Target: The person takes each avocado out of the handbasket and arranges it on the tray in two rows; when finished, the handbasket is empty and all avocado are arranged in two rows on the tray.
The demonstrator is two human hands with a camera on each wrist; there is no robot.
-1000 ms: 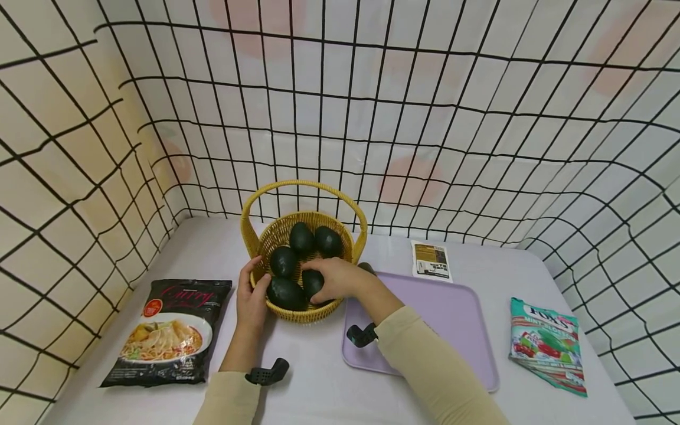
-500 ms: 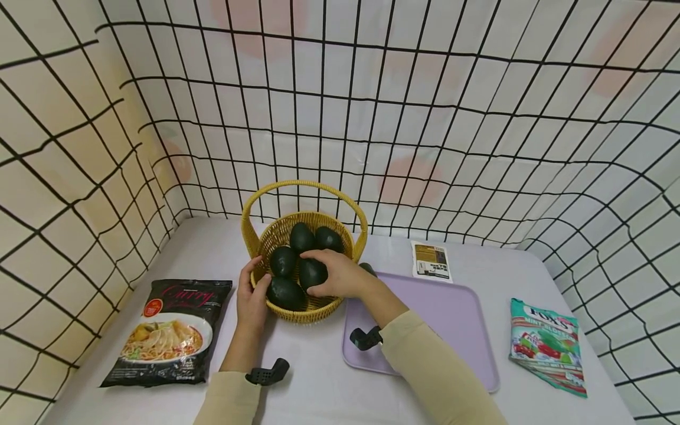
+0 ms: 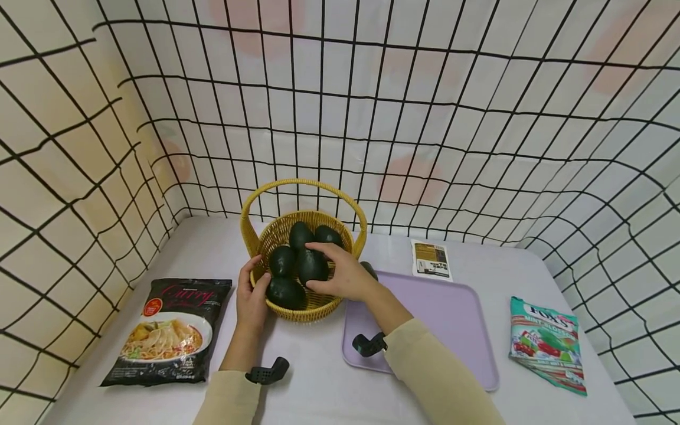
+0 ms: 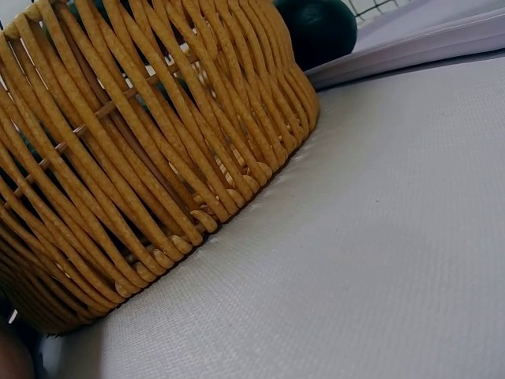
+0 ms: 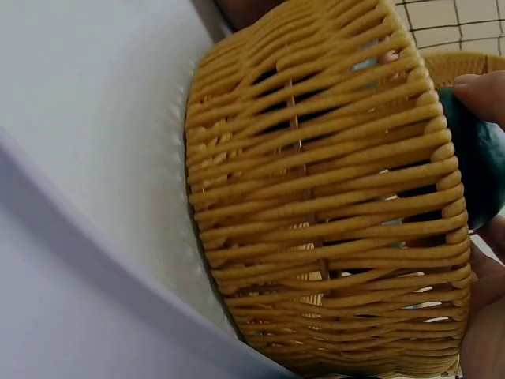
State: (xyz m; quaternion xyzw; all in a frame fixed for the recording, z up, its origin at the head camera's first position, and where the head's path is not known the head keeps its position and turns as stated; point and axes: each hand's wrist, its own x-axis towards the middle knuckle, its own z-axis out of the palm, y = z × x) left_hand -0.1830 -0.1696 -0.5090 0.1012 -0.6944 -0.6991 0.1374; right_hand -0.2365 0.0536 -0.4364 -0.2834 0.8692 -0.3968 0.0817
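Observation:
A yellow wicker basket with a tall arched handle stands left of centre, holding several dark green avocados. My left hand grips its near left rim. Inside, my right hand holds one avocado between thumb and fingers, near the middle of the basket. Around it lie other avocados, one at the front and one at the back right. In the right wrist view the held avocado shows above the basket's rim, under the thumb. The left wrist view mostly shows the basket's woven side.
Right of the basket lies a lilac tray, with another avocado at its far left corner. A black noodle packet is at the left, a green candy bag at the right. Behind the tray lies a small packet; black wire mesh surrounds the table.
My right hand has shifted the held avocado from the basket's front right toward its middle, a little away from me. My left hand has stayed on the rim.

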